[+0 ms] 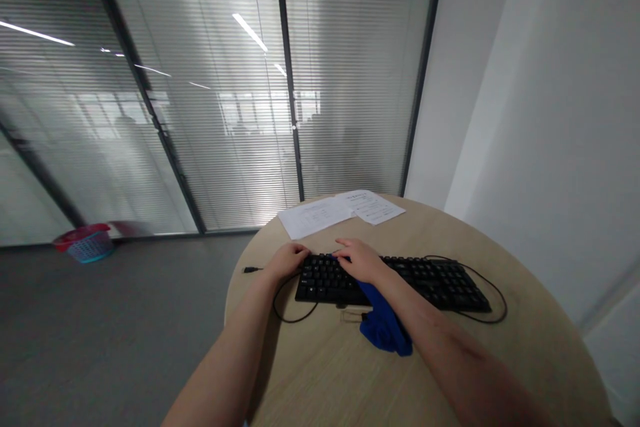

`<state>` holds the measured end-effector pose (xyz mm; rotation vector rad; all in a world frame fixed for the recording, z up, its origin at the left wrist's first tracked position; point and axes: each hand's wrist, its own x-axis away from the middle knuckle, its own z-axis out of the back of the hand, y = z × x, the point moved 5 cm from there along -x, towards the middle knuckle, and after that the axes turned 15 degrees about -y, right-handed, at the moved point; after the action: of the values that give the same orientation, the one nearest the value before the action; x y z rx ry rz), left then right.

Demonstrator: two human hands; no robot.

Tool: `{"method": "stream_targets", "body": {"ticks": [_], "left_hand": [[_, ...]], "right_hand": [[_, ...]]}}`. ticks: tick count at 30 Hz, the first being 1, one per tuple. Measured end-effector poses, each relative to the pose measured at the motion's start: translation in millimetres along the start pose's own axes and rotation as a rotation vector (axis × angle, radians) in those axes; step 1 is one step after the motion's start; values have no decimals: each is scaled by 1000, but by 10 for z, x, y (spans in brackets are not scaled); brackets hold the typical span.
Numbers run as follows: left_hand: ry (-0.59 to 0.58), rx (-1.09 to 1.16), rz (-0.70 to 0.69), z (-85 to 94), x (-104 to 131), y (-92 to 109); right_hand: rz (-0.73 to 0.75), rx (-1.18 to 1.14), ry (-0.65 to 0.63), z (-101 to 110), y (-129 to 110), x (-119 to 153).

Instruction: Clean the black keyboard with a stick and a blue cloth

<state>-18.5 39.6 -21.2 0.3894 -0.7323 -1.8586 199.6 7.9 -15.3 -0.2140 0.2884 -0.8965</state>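
Left hand (289, 259) lies at the far left corner of the black keyboard (325, 283), fingers gathered together and fingertips just meeting the edge; whether they pinch the corner or merely rest on it, I cannot tell. A thin cable (293, 321) curves on the table (310, 373) in front of that hand, between the forearm and the keyboard's left end. Beyond the keyboard lie printed papers (315, 215), near the table's far rim.

The keyboard's long axis runs left to right across the person's front, its right end a little nearer the body. Most of its length therefore lies to the right of both hands.

Right hand (359, 260) is over the left half of the keys, index finger raised apart and pointing left, the other fingers bent over a blue cloth (383, 327) and holding it against the keys. The cloth trails out under the wrist, past the near edge, onto the table. Being farther right, this is the hand nearer the number pad, which lies beyond its forearm. A second length of cable (506, 310) loops around that right end.
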Motion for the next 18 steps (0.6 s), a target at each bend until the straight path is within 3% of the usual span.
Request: {"method": "stream_targets", "body": {"ticks": [9, 18], "left_hand": [[-8, -9, 0, -13, -43, -59], [-7, -15, -23, 15, -16, 4]], "right_hand": [[-36, -13, 2, -1, 17, -13], [-42, -2, 8, 6, 24, -8]]}}
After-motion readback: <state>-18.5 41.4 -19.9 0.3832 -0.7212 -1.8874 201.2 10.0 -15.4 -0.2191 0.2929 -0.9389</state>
